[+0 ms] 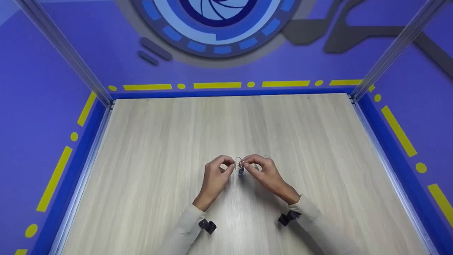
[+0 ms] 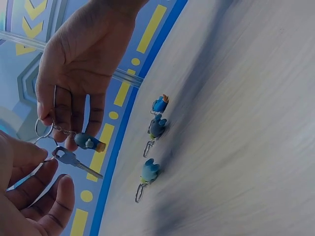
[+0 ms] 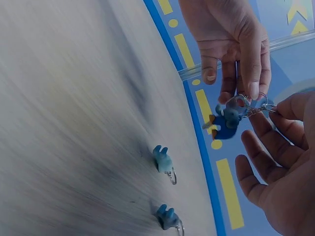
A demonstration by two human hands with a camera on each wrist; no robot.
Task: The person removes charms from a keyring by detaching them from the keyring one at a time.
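My left hand [image 1: 216,173] and right hand [image 1: 263,173] meet over the table, thumbs and fingertips pinching small metal rings. A silver key [image 2: 69,157] hangs by its ring beside the left fingertips in the left wrist view. From the ring [image 2: 43,129] in the right hand, a short chain carries a small blue animal figurine [image 3: 226,125] with orange ends. It dangles between the hands, above the wood. The rings overlap in the wrist views; I cannot tell whether they are linked.
On the wood-grain table [image 1: 159,141] lie several more figurine keychains: a blue and orange one [image 2: 160,104], a grey-blue one [image 2: 157,127] and a light teal one [image 2: 150,171]. Blue panels with yellow marks [image 1: 217,85] and metal frame edges border the table.
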